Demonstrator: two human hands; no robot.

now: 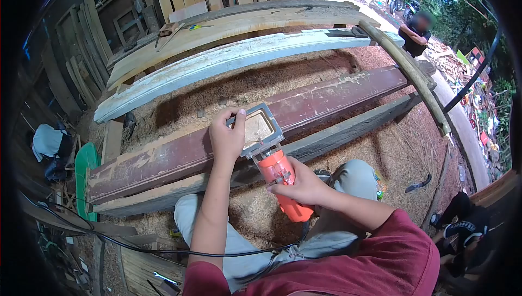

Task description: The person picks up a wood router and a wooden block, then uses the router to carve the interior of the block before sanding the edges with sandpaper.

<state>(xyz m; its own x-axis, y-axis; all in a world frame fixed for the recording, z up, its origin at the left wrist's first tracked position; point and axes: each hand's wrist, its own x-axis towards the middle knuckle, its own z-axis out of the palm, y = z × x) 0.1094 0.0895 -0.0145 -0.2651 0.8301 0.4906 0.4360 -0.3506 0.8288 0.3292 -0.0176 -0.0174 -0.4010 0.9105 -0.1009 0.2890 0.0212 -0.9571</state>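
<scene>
My right hand (302,183) is wrapped around the orange body of a handheld power tool (295,209), which looks like a trim router. At the tool's upper end is a rectangular grey frame (276,128) with a pale, wood-coloured inside. My left hand (228,132) grips the frame's left side, thumb on top and fingers beneath. Whether frame and tool are joined is hard to see. Both are held above a long maroon-painted beam (337,97), in front of my knees.
Beyond lie a white-painted beam (217,59) and a bare plank (234,24). A grey timber (353,125) runs alongside the maroon beam. A black cord (179,251) crosses my lap. A green plastic chair (87,173) stands left. One person (416,38) is at upper right, another (465,231) at lower right.
</scene>
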